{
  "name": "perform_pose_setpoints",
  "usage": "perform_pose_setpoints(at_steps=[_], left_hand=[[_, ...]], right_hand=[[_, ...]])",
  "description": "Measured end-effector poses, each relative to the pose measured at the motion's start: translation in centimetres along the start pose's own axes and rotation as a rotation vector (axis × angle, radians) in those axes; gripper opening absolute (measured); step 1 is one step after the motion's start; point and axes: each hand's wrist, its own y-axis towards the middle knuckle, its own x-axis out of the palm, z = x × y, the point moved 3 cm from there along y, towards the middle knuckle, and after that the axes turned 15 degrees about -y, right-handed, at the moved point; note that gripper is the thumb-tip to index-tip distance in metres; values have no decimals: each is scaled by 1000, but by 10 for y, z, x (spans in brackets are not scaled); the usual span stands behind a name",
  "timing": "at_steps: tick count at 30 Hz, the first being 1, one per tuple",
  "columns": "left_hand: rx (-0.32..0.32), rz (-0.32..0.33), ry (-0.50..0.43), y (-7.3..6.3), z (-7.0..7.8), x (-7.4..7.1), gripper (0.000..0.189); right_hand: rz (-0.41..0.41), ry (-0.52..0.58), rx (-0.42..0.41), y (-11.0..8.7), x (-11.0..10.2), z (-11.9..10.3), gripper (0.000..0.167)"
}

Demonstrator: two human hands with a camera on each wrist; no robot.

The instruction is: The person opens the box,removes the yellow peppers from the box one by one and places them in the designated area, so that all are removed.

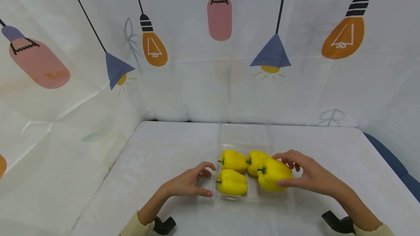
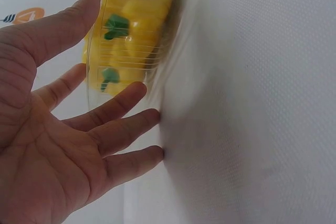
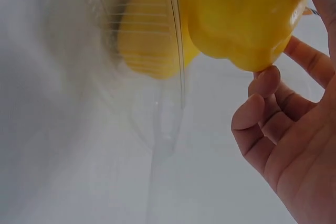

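Note:
A clear plastic clamshell box [image 1: 252,193] lies with its lid folded back, away from me. In it are three yellow bell peppers with green stems: one back left [image 1: 233,161], one front left [image 1: 232,182] and one back right [image 1: 256,157]. My right hand [image 1: 310,174] pinches another yellow bell pepper [image 1: 275,175] between thumb and fingertips, over the front right part of the box. In the right wrist view that bell pepper [image 3: 241,17] stands above the rim. My left hand [image 1: 190,181] is at the box's left side, fingers spread and thumb by the rim [image 2: 93,40].
The box rests on a white table [image 1: 164,145]. Behind stands a white curtain [image 1: 197,83] printed with lamps and bulbs. A dark blue object [image 1: 390,156] lies past the table's right edge. Black straps [image 1: 338,222] sit at both wrists.

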Motion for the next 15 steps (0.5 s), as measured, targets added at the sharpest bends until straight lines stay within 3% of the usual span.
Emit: perform_pose_setpoints(at_steps=[5,15], left_hand=[[2,-2,1,0,1,0,70],[7,-2,8,0,0,0,70]], right_hand=[[51,-47,11,-3,-7,5,59],[114,-137,109,-12,-16,17,62]])
